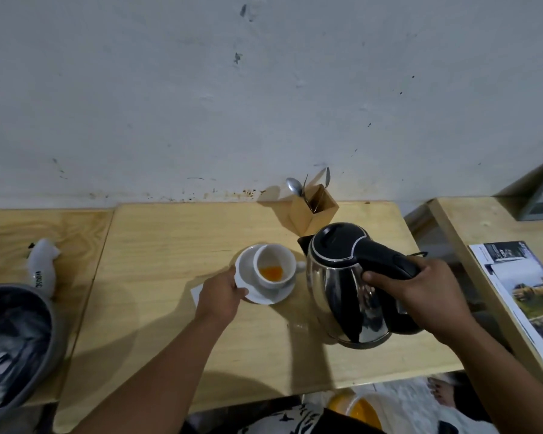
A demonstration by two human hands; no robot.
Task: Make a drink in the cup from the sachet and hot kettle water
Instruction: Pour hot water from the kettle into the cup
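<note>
Right hand (420,296) nearest: fingers wrapped around black handle of steel kettle (342,296), lid closed, beside the cup. Left hand (221,297) pinches rim of white saucer (264,297). Cup (275,266) on saucer, orange powder at bottom. Wooden table (170,261) underneath.

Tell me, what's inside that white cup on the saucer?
Orange powder lies in a small heap at the bottom of the white cup; no water shows yet. The near inner wall is hidden by the rim.
</note>
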